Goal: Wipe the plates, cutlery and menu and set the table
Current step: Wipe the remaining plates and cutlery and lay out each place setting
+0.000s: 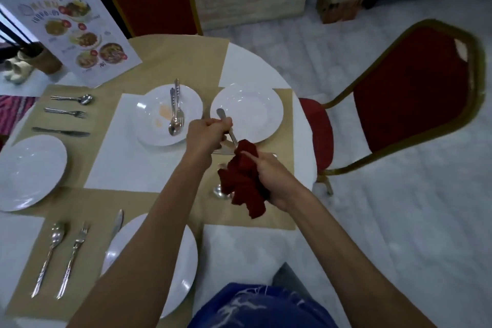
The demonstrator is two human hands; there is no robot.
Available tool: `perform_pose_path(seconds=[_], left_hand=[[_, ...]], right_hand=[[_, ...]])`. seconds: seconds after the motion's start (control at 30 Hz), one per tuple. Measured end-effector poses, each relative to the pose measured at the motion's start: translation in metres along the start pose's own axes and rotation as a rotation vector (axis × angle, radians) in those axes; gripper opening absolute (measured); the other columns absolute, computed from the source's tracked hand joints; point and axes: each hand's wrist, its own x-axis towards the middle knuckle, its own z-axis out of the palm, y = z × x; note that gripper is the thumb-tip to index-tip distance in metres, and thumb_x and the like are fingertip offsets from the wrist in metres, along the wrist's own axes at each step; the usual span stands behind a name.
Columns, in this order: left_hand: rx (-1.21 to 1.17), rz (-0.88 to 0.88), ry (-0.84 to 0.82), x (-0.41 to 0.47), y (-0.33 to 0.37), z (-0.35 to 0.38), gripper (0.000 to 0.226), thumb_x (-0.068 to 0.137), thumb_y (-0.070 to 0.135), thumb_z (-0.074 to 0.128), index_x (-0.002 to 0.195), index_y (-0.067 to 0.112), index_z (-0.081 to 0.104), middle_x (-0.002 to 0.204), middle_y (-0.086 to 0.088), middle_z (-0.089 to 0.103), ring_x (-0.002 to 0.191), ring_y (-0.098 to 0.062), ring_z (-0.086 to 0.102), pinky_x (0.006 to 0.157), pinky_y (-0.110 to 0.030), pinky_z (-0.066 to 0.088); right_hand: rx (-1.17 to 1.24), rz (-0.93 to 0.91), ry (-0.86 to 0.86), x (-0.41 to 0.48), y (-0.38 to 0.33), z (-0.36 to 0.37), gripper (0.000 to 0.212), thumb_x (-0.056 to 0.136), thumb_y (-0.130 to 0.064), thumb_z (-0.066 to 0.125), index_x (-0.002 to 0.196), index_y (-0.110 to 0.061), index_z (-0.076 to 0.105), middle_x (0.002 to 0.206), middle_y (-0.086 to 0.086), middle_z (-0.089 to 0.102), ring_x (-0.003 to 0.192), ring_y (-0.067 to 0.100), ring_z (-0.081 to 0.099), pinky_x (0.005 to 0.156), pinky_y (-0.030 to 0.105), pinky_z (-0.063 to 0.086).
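Several pieces of cutlery are gripped in the closed left hand, one handle poking up over the far right plate. Their lower ends are buried in a red cloth, which is bunched and clutched by the right hand, forefinger laid along the top. All of this is held just above the round table, at its right side.

The far right plate is seen bare and white. Beside it, the stained plate is loaded: a spoon, fork and knife are piled in it, next to orange smears. At the left edge, a third plate is laid with nothing in it. A fourth plate is set nearest the body and is half covered by the left forearm.

A spoon bowl is glimpsed on the mat under the cloth. A spoon, fork and knife are laid out on a mat at the far left, and another set is laid beside the near plate. The menu is propped at the far left corner.
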Motion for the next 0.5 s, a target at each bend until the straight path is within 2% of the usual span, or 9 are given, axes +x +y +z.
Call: perform_pose_path(seconds=[0.07,0.13,0.2,0.27,0.37,0.43,0.5], left_hand=[[-0.037,0.008,0.053,-0.002,0.002,0.003,0.020,0.084,0.022,0.075,0.068,0.014,0.065,0.057,0.006,0.060,0.055,-0.011,0.053,0.057,-0.025,0.043],[-0.057,0.025,0.031,-0.013,-0.001,0.007,0.019,0.084,0.020,0.073,0.069,0.013,0.063,0.061,0.001,0.058,0.054,-0.012,0.051,0.054,-0.024,0.042],[-0.002,0.070,-0.094,-0.036,-0.007,0.019,0.020,0.084,0.017,0.073,0.067,0.013,0.063,0.061,-0.002,0.058,0.050,-0.011,0.052,0.049,-0.021,0.043],[0.091,0.108,-0.219,-0.055,-0.014,0.027,0.021,0.085,0.020,0.075,0.069,0.006,0.070,0.059,-0.002,0.061,0.050,-0.008,0.055,0.049,-0.018,0.045],[0.082,0.091,-0.176,-0.052,-0.008,0.011,0.021,0.085,0.020,0.074,0.077,0.000,0.074,0.058,0.000,0.063,0.049,-0.006,0.057,0.048,-0.017,0.044],[-0.004,0.073,-0.074,-0.042,-0.007,-0.006,0.019,0.084,0.018,0.073,0.073,0.003,0.073,0.059,-0.001,0.064,0.051,-0.008,0.057,0.053,-0.021,0.045],[-0.046,0.089,-0.020,-0.044,-0.016,-0.012,0.023,0.085,0.019,0.072,0.063,0.011,0.068,0.056,0.001,0.062,0.052,-0.011,0.056,0.057,-0.026,0.044]], right_hand=[[-0.084,0.003,0.043,-0.020,0.011,-0.010,0.022,0.105,-0.025,0.053,0.105,-0.010,0.069,0.086,0.007,0.074,0.082,0.025,0.072,0.078,0.045,0.060],[-0.156,-0.010,0.067,-0.029,0.012,-0.017,0.019,0.104,-0.025,0.055,0.097,-0.014,0.070,0.084,0.004,0.072,0.082,0.022,0.070,0.084,0.041,0.057],[-0.163,-0.048,0.109,-0.032,0.006,-0.017,0.021,0.105,-0.024,0.054,0.097,-0.013,0.070,0.084,0.005,0.073,0.077,0.019,0.070,0.080,0.036,0.057],[-0.145,-0.078,0.160,-0.030,0.000,-0.011,0.024,0.106,-0.025,0.052,0.109,-0.010,0.069,0.092,0.012,0.075,0.075,0.022,0.073,0.072,0.036,0.060],[-0.075,-0.062,0.160,-0.043,0.012,0.004,0.024,0.108,-0.026,0.049,0.114,-0.007,0.064,0.086,0.015,0.073,0.064,0.028,0.072,0.052,0.038,0.058],[-0.105,-0.050,0.135,-0.058,0.026,0.009,0.021,0.107,-0.025,0.050,0.106,-0.010,0.063,0.079,0.010,0.071,0.070,0.029,0.072,0.054,0.041,0.059],[-0.170,-0.060,0.121,-0.063,0.031,0.010,0.020,0.107,-0.024,0.050,0.099,-0.013,0.065,0.082,0.008,0.070,0.074,0.023,0.070,0.068,0.039,0.059]])
